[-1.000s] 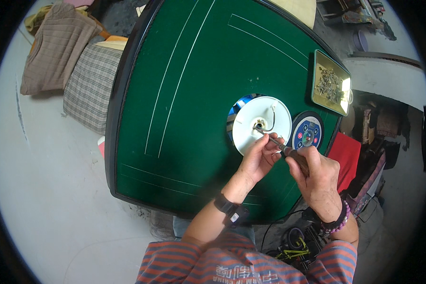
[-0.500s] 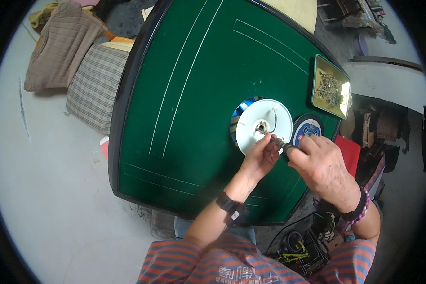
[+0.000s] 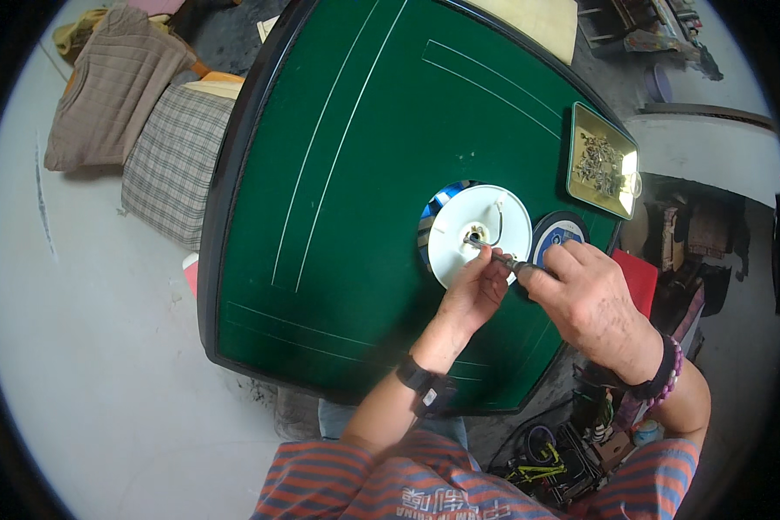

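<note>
A white round dish-shaped part (image 3: 443, 252) lies tilted over the round opening in the green table top (image 3: 364, 191). It has a hole near its middle and a thin pale wire beside that. My right hand (image 3: 594, 299) is closed round the dark handle of a screwdriver (image 3: 514, 264). The screwdriver's shaft points left toward the hole. My left hand (image 3: 477, 295) has its thumb and fingers pinched on the shaft close to the tip, at the dish's lower edge. Whether those fingers also hold a screw, I cannot make out.
A round blue control panel (image 3: 563, 230) sits just right of the dish, partly behind my right hand. A shallow tray (image 3: 572, 156) of small metal pieces rests at the table's right edge. Cushions (image 3: 178, 156) lie at left; a red item (image 3: 637, 282) is at right.
My right hand has shifted slightly, with its forearm swung a little outward to the right. The left hand still pinches the shaft in nearly the same place.
</note>
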The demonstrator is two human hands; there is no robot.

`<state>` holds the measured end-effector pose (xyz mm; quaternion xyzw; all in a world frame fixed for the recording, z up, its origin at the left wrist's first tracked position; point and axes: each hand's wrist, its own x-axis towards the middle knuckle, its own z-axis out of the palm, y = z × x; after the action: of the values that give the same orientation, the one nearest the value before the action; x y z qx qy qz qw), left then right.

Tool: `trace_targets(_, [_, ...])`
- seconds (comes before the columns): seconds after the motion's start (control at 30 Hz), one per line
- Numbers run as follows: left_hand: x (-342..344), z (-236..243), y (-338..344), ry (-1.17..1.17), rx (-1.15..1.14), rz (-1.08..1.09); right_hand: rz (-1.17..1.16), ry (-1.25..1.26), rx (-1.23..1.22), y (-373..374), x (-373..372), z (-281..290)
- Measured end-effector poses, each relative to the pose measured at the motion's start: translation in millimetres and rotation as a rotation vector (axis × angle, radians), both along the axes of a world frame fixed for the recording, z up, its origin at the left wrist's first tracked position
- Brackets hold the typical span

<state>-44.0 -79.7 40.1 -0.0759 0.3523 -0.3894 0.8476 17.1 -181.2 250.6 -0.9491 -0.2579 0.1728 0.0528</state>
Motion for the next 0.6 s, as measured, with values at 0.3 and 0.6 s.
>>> trace_targets(0.3, [-1,5,-1,-0.03,-0.03,0.003,0.001,0.065,-0.094,1,-3,3])
trace_targets(0.6, [-1,-5,-5,-0.054,-0.097,0.002,-0.251,0.172,-0.117,6,-5,0])
